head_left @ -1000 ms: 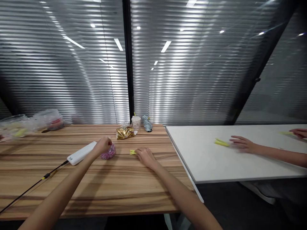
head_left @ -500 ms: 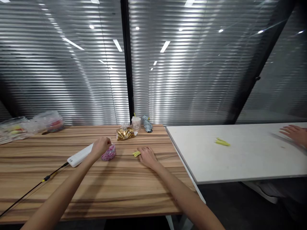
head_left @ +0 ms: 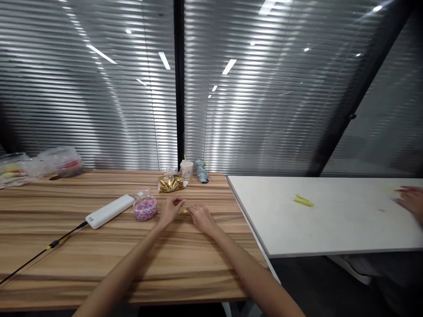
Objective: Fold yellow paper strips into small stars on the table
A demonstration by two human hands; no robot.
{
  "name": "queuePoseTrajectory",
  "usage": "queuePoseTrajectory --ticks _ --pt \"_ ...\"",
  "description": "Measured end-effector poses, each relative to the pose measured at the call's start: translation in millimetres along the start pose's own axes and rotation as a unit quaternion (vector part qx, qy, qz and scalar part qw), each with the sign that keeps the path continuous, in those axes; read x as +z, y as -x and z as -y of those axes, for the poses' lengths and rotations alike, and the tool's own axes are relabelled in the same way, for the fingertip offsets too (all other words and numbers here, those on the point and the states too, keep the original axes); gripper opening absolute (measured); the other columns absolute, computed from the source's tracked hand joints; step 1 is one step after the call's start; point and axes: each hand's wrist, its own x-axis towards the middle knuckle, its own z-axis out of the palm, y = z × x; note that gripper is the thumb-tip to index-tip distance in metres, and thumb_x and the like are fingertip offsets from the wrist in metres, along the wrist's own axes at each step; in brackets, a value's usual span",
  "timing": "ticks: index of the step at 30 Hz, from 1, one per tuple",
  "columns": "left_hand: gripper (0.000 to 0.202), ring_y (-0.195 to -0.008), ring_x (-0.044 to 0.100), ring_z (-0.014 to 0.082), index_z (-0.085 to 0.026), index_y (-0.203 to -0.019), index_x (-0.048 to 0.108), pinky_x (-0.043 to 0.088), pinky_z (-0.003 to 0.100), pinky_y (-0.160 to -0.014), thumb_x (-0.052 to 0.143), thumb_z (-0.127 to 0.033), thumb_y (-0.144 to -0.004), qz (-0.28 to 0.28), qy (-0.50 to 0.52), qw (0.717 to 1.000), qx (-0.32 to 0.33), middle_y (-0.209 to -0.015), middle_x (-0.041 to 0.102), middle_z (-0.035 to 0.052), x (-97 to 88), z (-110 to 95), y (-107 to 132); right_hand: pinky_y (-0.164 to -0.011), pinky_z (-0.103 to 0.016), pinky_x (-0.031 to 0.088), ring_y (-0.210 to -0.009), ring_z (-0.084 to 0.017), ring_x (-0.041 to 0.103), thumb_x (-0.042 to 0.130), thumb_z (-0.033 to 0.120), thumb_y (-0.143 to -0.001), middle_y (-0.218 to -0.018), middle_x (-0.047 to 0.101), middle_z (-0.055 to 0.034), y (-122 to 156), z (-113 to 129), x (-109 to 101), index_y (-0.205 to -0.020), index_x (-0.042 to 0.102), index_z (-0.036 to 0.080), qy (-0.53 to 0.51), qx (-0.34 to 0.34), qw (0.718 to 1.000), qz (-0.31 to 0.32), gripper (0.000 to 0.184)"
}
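My left hand (head_left: 170,209) and my right hand (head_left: 200,216) meet over a small yellow piece (head_left: 185,211) on the wooden table (head_left: 99,255). The left fingers are pinched at the piece, with something small and reddish at their tips. The right hand rests curled on the table, its fingertips at the piece. A clear round tub of pink rubber bands (head_left: 144,208) stands just left of my left hand, apart from it.
A white power strip (head_left: 109,211) with a black cable lies left of the tub. A gold packet (head_left: 169,182), a white cup (head_left: 187,169) and a blue wrapper (head_left: 201,171) sit at the back. Plastic bags (head_left: 62,161) lie far left. Another person's hand (head_left: 410,200) is on the white table (head_left: 330,229) near yellow strips (head_left: 303,200).
My left hand left the tub of rubber bands and moved right to the yellow piece by my right hand. The other person's hand drew back to the right.
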Motion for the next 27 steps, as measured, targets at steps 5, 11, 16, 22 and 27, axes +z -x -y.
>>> queuePoseTrajectory --ticks 5,11,16,22,27 --pt "0.036 -0.067 0.059 0.0182 -0.013 -0.069 0.061 0.047 0.029 -0.063 0.059 -0.049 -0.065 0.039 0.183 0.979 -0.085 -0.068 0.065 0.0056 13.1 27.0 6.9 -0.073 -0.023 0.039 -0.086 -0.016 0.057 0.037 0.018 -0.088 -0.093 0.064 -0.0051 0.9 0.0 -4.0 -0.099 0.057 0.020 -0.027 0.036 0.999 0.002 0.023" --pt "0.039 -0.071 0.059 0.0171 -0.012 -0.075 0.066 0.048 0.029 -0.068 0.068 -0.047 -0.057 0.072 0.287 0.944 -0.147 -0.079 0.066 0.0081 12.6 15.2 15.4 -0.074 -0.023 0.041 -0.085 -0.016 0.058 0.036 0.019 -0.089 -0.096 0.065 -0.0052 2.3 -6.3 -2.9 -0.100 0.060 0.021 -0.117 0.102 0.987 -0.034 0.027" --pt "0.035 -0.074 0.059 0.0174 -0.012 -0.080 0.068 0.046 0.029 -0.072 0.072 -0.038 -0.056 0.117 0.303 0.935 -0.141 -0.084 0.067 0.0096 14.0 5.0 21.3 -0.078 -0.024 0.042 -0.089 -0.016 0.058 0.036 0.025 -0.090 -0.103 0.064 -0.0037 1.7 -14.0 4.0 -0.103 0.061 0.021 -0.205 0.098 0.972 -0.058 0.028" --pt "0.027 -0.065 0.057 0.0150 -0.012 -0.071 0.068 0.045 0.028 -0.066 0.073 -0.032 -0.054 0.093 0.299 0.939 -0.143 -0.071 0.066 0.0071 13.2 2.3 22.8 -0.078 -0.025 0.041 -0.088 -0.016 0.057 0.031 0.030 -0.092 -0.098 0.064 -0.0050 3.0 -7.0 1.0 -0.102 0.060 0.021 -0.142 0.076 0.987 -0.014 0.032" --pt "0.029 -0.063 0.057 0.0140 -0.011 -0.067 0.066 0.045 0.027 -0.065 0.074 -0.035 -0.053 0.078 0.338 0.924 -0.161 -0.070 0.066 0.0077 15.2 5.0 21.7 -0.081 -0.026 0.039 -0.093 -0.016 0.053 0.034 0.034 -0.090 -0.103 0.060 -0.0068 6.7 0.2 -4.1 -0.111 0.054 0.019 -0.091 0.020 0.996 -0.016 0.032"
